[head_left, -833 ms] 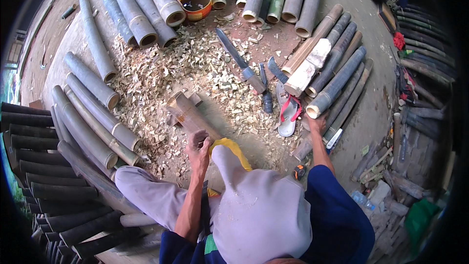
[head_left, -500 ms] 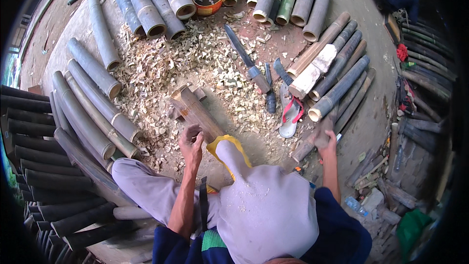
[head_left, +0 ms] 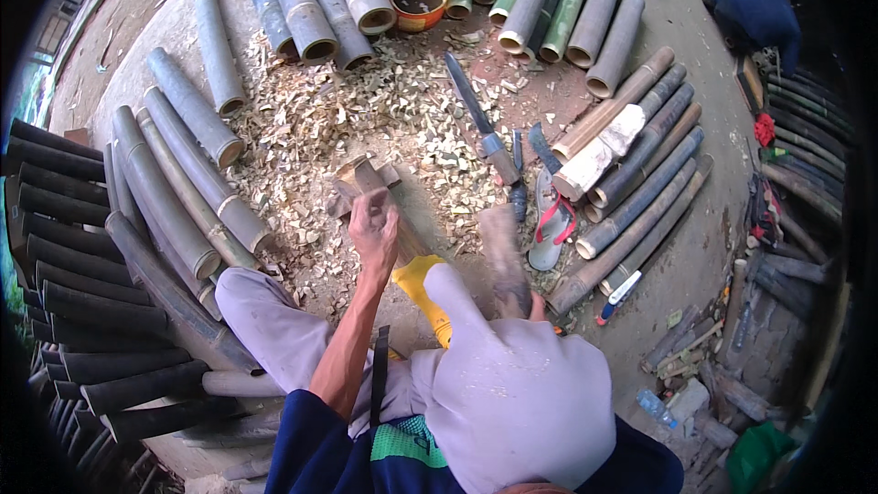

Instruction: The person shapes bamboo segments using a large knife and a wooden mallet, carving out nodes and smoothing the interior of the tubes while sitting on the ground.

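Over the wooden beam (head_left: 362,170) that points away from my lap, my left hand (head_left: 373,227) is raised with its fingers curled together. Whether something small sits in them is hidden. My right hand (head_left: 538,307), mostly hidden behind the grey-lilac cloth on my lap, grips a short wooden club (head_left: 500,242) held upright and smeared by motion. Its lower part looks darker and narrower. A yellow piece (head_left: 422,291) wraps the beam's near end. Beyond lie a long-bladed knife (head_left: 471,99) and a sandal with red straps (head_left: 547,230).
Bamboo lengths (head_left: 197,201) fan out on the left, far side and right (head_left: 640,192). Pale wood chips (head_left: 366,105) cover the ground. An orange bowl (head_left: 443,14) of dark liquid stands far off. A white-and-blue tool (head_left: 620,297) lies right. Another person (head_left: 759,14) is at upper right.
My right hand has moved left from beside the right-hand bamboo, bringing the wooden club toward the beam. My left hand has risen forward over the beam. The view has shifted slightly.
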`<state>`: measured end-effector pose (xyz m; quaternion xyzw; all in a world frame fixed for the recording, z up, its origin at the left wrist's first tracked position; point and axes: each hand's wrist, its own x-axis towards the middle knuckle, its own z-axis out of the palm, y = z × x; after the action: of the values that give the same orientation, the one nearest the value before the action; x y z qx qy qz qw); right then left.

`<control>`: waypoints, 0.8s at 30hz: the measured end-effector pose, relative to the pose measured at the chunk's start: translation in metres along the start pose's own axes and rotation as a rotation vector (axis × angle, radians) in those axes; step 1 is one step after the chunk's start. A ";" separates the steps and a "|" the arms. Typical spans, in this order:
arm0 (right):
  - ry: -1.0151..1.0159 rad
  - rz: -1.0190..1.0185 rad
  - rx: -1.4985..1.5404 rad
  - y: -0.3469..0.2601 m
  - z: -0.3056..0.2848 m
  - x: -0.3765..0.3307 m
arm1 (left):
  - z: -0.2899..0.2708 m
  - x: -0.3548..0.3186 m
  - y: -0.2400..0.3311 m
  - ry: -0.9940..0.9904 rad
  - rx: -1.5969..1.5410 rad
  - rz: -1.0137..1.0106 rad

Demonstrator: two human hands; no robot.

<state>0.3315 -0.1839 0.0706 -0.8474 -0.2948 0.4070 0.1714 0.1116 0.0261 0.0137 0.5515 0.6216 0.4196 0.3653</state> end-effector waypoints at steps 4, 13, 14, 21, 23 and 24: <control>-0.012 -0.383 -0.135 0.023 0.046 0.060 | 0.008 0.031 -0.023 0.194 0.336 0.166; -0.025 -0.791 -0.148 -0.172 0.078 0.227 | 0.018 0.035 -0.049 0.301 0.572 0.254; -0.022 -0.767 -0.159 -0.191 0.082 0.248 | 0.020 0.035 -0.049 0.289 0.574 0.243; 0.239 -1.042 -0.158 -0.295 0.104 0.353 | 0.018 0.034 -0.047 0.265 0.547 0.202; 0.324 -1.172 -0.205 -0.321 0.104 0.373 | 0.017 0.033 -0.047 0.264 0.539 0.196; 0.347 -1.204 -0.240 -0.331 0.104 0.381 | 0.017 0.033 -0.047 0.260 0.540 0.189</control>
<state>0.3182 0.3188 -0.0417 -0.6003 -0.7309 0.0603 0.3190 0.1050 0.0590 -0.0354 0.6257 0.6979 0.3384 0.0826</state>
